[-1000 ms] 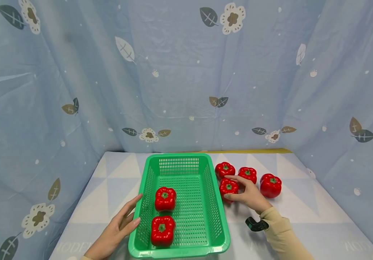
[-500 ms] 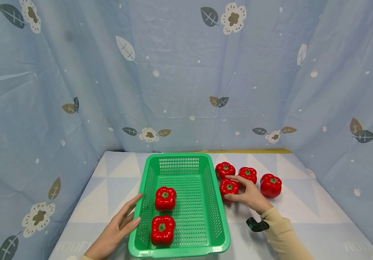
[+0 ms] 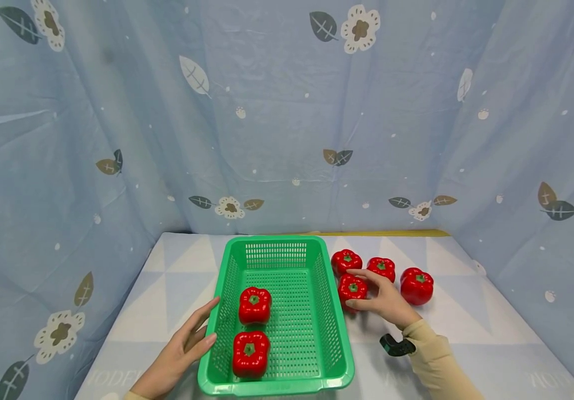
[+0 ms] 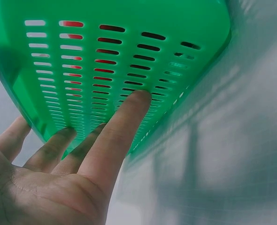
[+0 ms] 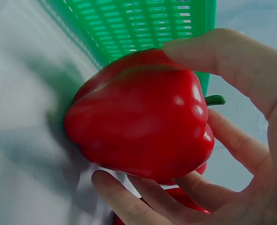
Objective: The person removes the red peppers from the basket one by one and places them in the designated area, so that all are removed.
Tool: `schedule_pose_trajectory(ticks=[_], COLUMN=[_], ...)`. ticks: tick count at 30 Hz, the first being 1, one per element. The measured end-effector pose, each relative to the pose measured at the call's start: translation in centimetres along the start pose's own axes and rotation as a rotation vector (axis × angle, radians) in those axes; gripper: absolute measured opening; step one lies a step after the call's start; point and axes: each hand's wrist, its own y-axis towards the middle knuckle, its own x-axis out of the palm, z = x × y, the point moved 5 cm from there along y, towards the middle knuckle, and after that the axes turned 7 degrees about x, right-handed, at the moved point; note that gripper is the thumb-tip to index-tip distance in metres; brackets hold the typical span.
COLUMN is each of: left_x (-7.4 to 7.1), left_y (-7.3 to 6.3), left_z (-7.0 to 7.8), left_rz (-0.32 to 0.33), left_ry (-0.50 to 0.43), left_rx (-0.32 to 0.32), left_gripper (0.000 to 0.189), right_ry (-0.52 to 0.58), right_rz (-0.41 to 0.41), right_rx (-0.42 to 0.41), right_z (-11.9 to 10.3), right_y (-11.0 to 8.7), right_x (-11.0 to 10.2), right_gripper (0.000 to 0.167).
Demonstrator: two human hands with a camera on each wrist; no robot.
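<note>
My right hand (image 3: pixel 387 300) grips a red bell pepper (image 3: pixel 352 289) with a green stem, just outside the right wall of the green plastic basket (image 3: pixel 339 344). In the right wrist view the thumb lies on one side of this bell pepper (image 5: pixel 138 117) and the fingers curve along the opposite side. My left hand (image 3: pixel 179 350) rests against the basket's left wall, its fingers fairly straight; the left wrist view has the fingertips touching the slotted wall (image 4: pixel 129 14). Inside the basket, toward its left side, sit two red bell peppers, one farther back (image 3: pixel 254 314) and one nearer (image 3: pixel 250 361).
Behind and right of my right hand stand three more bell peppers: one by the basket (image 3: pixel 345 258), one in the middle (image 3: pixel 384 265), one at far right (image 3: pixel 417 291). A patterned cloth covers the table (image 3: pixel 467 333). A blue curtain (image 3: pixel 276 128) surrounds it.
</note>
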Motion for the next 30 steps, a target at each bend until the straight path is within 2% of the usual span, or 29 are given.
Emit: schedule_pose_trajectory(ticks=[4, 12, 24, 30], left_x=[0.0, 0.0, 0.0, 0.1], left_y=[0.0, 0.0, 0.1, 0.0], left_z=[0.0, -0.1, -0.2, -0.1], left_rz=[0.001, 0.000, 0.002, 0.008], left_ry=[0.002, 0.000, -0.006, -0.017], left_rx=[-0.001, -0.013, -0.021, -0.035], left_gripper=[0.064, 0.064, 0.063, 0.063], right_ry=[-0.007, -0.101, -0.285, -0.312], right_rz=[-0.002, 0.026, 0.175, 0.211], right_rx=[-0.013, -0.068, -0.169, -0.202], right_z=[-0.4, -1.4, -4.8, -6.4], right_y=[-0.2, -0.9, -2.6, -2.8], right_x=[-0.1, -0.6, -2.4, -2.5], right_gripper=[0.071, 0.067, 0.060, 0.061])
